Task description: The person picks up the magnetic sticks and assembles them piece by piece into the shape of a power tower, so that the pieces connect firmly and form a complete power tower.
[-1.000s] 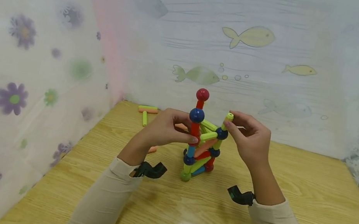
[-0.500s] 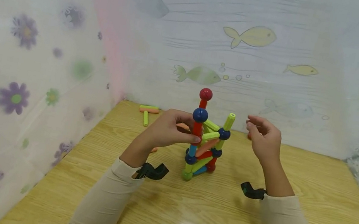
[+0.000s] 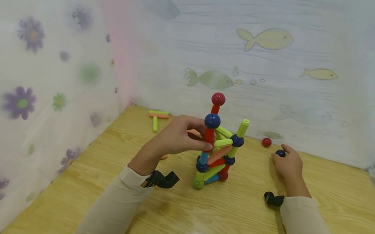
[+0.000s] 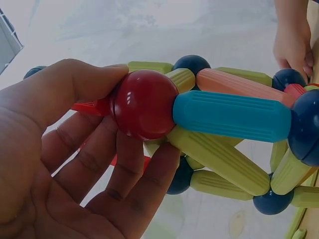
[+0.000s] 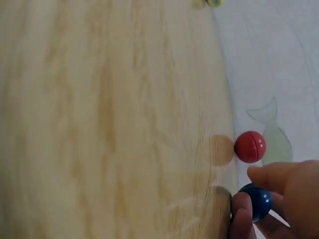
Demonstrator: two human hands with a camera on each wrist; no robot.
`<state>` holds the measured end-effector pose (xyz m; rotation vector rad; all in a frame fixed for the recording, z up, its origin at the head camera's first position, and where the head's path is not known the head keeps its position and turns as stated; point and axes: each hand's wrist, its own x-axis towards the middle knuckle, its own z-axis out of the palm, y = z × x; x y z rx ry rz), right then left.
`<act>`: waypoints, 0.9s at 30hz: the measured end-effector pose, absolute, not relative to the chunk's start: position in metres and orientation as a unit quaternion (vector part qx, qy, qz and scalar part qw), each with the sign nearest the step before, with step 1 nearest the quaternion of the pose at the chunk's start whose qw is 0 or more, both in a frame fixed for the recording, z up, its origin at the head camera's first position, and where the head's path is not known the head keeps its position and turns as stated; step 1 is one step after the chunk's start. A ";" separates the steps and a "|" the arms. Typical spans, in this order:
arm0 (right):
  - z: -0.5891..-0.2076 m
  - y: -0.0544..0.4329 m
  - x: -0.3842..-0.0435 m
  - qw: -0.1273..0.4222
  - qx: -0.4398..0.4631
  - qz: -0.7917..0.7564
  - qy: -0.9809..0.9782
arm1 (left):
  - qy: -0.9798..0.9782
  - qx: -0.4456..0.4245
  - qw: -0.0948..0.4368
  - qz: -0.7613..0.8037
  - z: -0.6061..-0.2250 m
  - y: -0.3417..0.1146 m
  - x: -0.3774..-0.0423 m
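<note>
A tower of coloured sticks and balls [image 3: 212, 121] stands upright mid-table, a red ball [image 3: 218, 99] at its top. My left hand [image 3: 182, 137] grips a red ball [image 4: 145, 105] partway up its near column, thumb on one side and fingers beneath. A blue stick [image 4: 232, 115] joins that ball. At the tower's right corner, a yellow-green stick [image 3: 242, 128] points up from a dark blue ball [image 3: 237, 141]. Far right, my right hand [image 3: 290, 168] has thumb and fingers around a loose blue ball [image 5: 261, 203], partly hidden by them.
A loose red ball [image 3: 266, 142] lies by the table's back edge, left of the right hand. Loose yellow-green sticks [image 3: 155, 124] and an orange stick [image 3: 159, 115] lie at back left. Behind stands a fish-printed curtain [image 3: 217, 48].
My right hand has let go of the upright yellow-green stick and moved right and down to the loose blue ball. The left hand keeps its grip on the tower.
</note>
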<state>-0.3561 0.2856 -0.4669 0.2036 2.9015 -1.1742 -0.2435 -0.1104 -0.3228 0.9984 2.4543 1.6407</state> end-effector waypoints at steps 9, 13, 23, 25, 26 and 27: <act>-0.436 0.261 -0.341 -0.093 0.073 -0.452 0.884 | 0.787 0.318 0.021 0.528 -0.323 -0.110 -0.243; -0.384 0.222 -0.315 -0.180 0.004 -0.567 0.804 | 0.784 0.324 0.018 0.530 -0.322 -0.111 -0.242; -0.313 0.163 -0.258 -0.234 -0.232 -0.622 0.711 | 0.779 0.328 0.015 0.534 -0.321 -0.111 -0.243; -0.313 0.161 -0.256 -0.233 -0.233 -0.607 0.723 | 0.782 0.327 0.013 0.531 -0.321 -0.110 -0.243; -0.314 0.161 -0.255 -0.232 -0.234 -0.602 0.728 | 0.783 0.327 0.013 0.530 -0.321 -0.110 -0.243; -0.314 0.161 -0.255 -0.229 -0.234 -0.596 0.733 | 0.784 0.326 0.012 0.528 -0.321 -0.110 -0.243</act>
